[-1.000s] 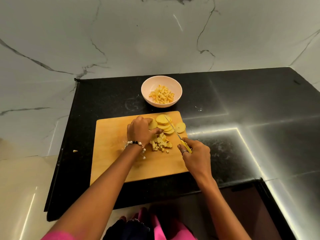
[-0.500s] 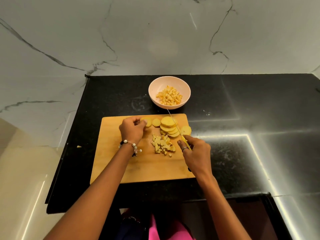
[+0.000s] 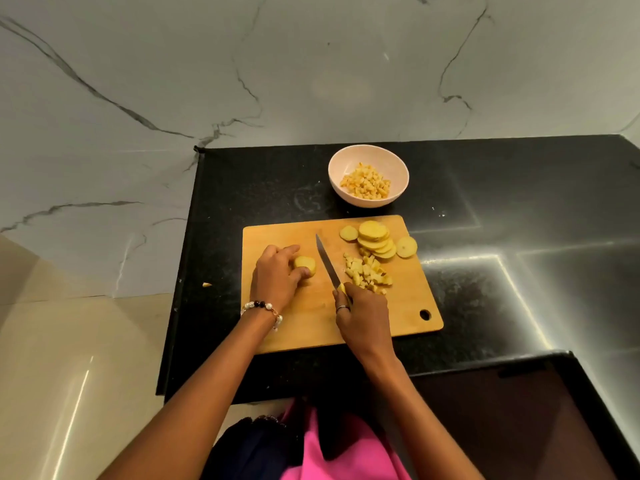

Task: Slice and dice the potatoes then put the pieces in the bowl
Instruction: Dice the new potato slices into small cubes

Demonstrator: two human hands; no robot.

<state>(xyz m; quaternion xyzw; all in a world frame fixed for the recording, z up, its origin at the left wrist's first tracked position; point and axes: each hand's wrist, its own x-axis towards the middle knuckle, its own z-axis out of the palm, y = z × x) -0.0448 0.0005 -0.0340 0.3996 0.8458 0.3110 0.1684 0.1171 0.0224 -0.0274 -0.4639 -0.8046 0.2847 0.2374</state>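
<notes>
So the left hand (image 3: 277, 271) has pulled a small stack of slices (image 3: 305, 265) away from the main pile (image 3: 375, 239), fingers curled round it. Right hand (image 3: 362, 311) grips the knife (image 3: 327, 263), blade just right of those fingertips, pointing away. Dice (image 3: 367, 273) sit further right, bowl (image 3: 369, 152) beyond.

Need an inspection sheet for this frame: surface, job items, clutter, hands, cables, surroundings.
Surface: black counter, wooden cutting board on it.
Job's things: pink bowl holding diced potato, behind the board; potato slices stacked at the board's far right; diced pile in front of them; one potato piece at the board's left; knife.
Clutter: small scrap on the counter left of the board.
Hands: left hand holds the potato piece; right hand has a grip on the knife handle, blade pointing away.
Cables: nothing seen.
Surroundings: white marble wall.
</notes>
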